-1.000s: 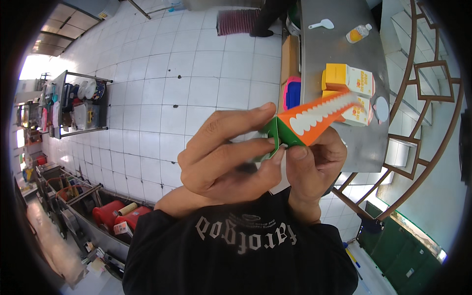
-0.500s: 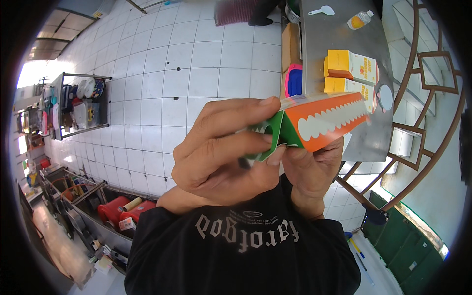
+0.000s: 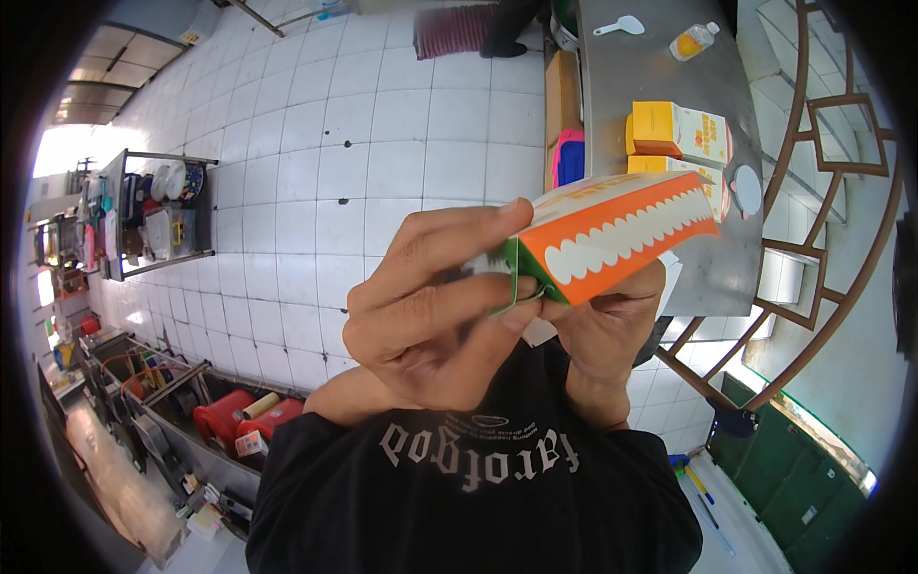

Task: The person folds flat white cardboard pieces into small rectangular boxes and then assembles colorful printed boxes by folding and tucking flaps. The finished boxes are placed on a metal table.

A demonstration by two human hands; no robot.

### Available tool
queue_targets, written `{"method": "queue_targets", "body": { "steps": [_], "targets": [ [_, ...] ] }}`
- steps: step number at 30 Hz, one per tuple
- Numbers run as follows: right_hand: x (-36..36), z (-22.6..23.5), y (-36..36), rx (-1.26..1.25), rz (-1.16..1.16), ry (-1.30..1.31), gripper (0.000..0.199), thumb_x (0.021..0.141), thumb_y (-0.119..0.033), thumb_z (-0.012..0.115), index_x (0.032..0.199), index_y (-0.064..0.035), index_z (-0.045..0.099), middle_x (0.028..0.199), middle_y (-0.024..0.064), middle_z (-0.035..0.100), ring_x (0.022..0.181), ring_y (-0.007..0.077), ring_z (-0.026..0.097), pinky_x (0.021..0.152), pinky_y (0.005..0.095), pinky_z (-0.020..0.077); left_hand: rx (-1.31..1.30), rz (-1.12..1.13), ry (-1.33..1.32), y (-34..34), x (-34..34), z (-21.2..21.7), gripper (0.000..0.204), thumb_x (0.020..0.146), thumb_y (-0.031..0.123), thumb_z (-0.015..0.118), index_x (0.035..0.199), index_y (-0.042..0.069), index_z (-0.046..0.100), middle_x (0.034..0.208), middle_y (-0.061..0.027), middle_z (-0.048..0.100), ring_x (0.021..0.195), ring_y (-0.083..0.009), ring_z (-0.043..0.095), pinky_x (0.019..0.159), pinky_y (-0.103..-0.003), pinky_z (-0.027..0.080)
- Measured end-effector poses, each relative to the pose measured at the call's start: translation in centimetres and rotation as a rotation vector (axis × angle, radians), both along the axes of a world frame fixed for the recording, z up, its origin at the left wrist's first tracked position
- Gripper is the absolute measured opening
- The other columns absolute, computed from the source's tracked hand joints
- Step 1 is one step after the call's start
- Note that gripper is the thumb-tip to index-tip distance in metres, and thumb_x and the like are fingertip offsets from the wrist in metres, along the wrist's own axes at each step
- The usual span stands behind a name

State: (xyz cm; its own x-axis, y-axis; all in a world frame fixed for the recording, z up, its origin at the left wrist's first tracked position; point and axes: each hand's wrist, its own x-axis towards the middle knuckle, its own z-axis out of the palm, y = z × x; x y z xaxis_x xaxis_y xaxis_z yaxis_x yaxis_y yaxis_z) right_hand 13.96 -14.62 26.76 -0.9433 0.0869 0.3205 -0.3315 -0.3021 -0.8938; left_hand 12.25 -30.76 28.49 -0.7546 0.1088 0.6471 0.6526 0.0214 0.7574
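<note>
A folding carton (image 3: 626, 237) with an orange side, a white scalloped pattern and a green end is held up in front of my chest. My left hand (image 3: 421, 306) is closed at its left end, pinching the green flap (image 3: 513, 277) between thumb and fingers. One left fingertip rests on the top edge. Underneath, my right hand (image 3: 612, 330) grips the carton, its fingers partly hidden. Two similar yellow and white cartons, a far one (image 3: 660, 129) and a nearer one (image 3: 655, 166), lie on the metal table beyond, the nearer partly covered by the held carton.
On the metal table (image 3: 612, 81) are a white scoop (image 3: 626, 26), a bottle with orange contents (image 3: 692, 41) and a pale round disc (image 3: 747, 190). A blue and pink container (image 3: 570, 158) stands by its left edge. A person's dark-clad leg (image 3: 507, 29) shows at the top.
The carton's green end has shifted left and slightly down, showing more of its top. The green flap sits at a different angle, and my left fingers have moved with it.
</note>
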Motion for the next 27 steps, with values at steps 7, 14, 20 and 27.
{"method": "queue_targets", "body": {
  "steps": [7, 14, 20, 27],
  "targets": [
    [0.1, -0.3, 0.3, 0.142, -0.072, 0.016, 0.017, 0.083, 0.004, 0.08, 0.1, 0.0024, 0.078, 0.099, 0.0147, 0.078, 0.088, 0.0236, 0.074, 0.079, 0.0313, 0.0545, -0.035, 0.074, -0.101, 0.5, -0.1, -0.1, 0.024, 0.073, -0.01, 0.08, 0.096, -0.008, 0.074, 0.122, -0.0301, 0.07, 0.103, -0.0334, 0.07, 0.085, -0.037, 0.057],
    [0.2, -1.8, -1.2, -0.002, -0.228, 0.051, 0.021, 0.086, 0.011, 0.067, 0.103, 0.0051, 0.077, 0.101, 0.018, 0.078, 0.092, 0.0247, 0.074, 0.084, 0.032, 0.0556, -0.039, 0.079, -0.066, 1.2, -0.9, -0.8, 0.024, 0.073, -0.007, 0.083, 0.096, -0.007, 0.075, 0.124, -0.0301, 0.07, 0.106, -0.0349, 0.071, 0.087, -0.039, 0.059],
    [0.1, -2.0, -0.9, 0.031, -0.215, 0.082, 0.022, 0.083, 0.013, 0.067, 0.102, 0.0059, 0.077, 0.102, 0.0176, 0.078, 0.093, 0.0252, 0.075, 0.084, 0.0336, 0.0564, 0.064, 0.001, -0.011, 0.9, -0.9, -1.7, 0.023, 0.072, -0.007, 0.086, 0.093, -0.004, 0.076, 0.126, -0.0314, 0.068, 0.11, -0.0372, 0.071, 0.09, -0.041, 0.06],
    [1.2, -0.7, -0.8, -0.123, 0.011, -0.021, 0.022, 0.086, 0.01, 0.067, 0.106, 0.0066, 0.075, 0.105, 0.0176, 0.076, 0.098, 0.0248, 0.072, 0.09, 0.0345, 0.053, 0.099, 0.015, -0.063, 0.8, -0.3, -1.8, 0.023, 0.073, -0.009, 0.087, 0.093, -0.004, 0.075, 0.126, -0.0321, 0.068, 0.112, -0.0396, 0.072, 0.09, -0.04, 0.061]
  ]
}}
